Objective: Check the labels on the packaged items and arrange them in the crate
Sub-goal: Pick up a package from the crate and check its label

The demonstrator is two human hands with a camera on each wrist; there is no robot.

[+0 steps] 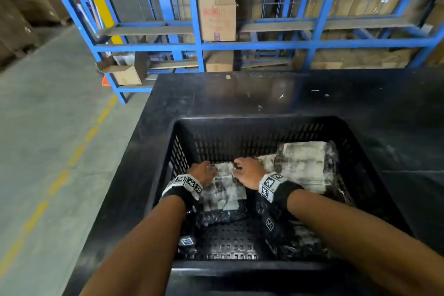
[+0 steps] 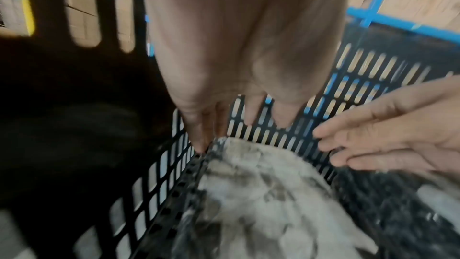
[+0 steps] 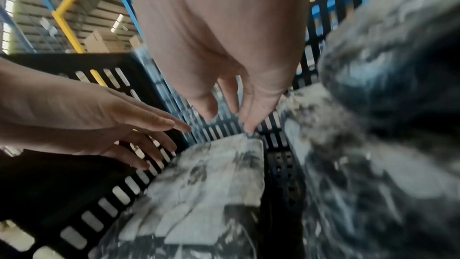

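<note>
A black slatted crate (image 1: 252, 119) stands on the table. On its floor at left lies a dark plastic-wrapped package (image 1: 228, 190) (image 2: 261, 194) (image 3: 211, 180) with a white label facing up. My left hand (image 1: 204, 172) (image 2: 239, 121) points its straight fingers down at the package's far left corner. My right hand (image 1: 245, 170) (image 3: 231, 117) reaches to the far right corner, a fingertip touching it, fingers relaxed. Neither hand grips the package. A bigger labelled package (image 1: 305, 163) (image 3: 373, 145) lies on others in the crate's right half.
The crate rests on a black table (image 1: 264, 94). Blue steel racking (image 1: 197, 31) with cardboard boxes stands behind it. At left runs a concrete floor with a dashed yellow line (image 1: 60, 175). The crate's near-left floor (image 1: 228, 240) is bare.
</note>
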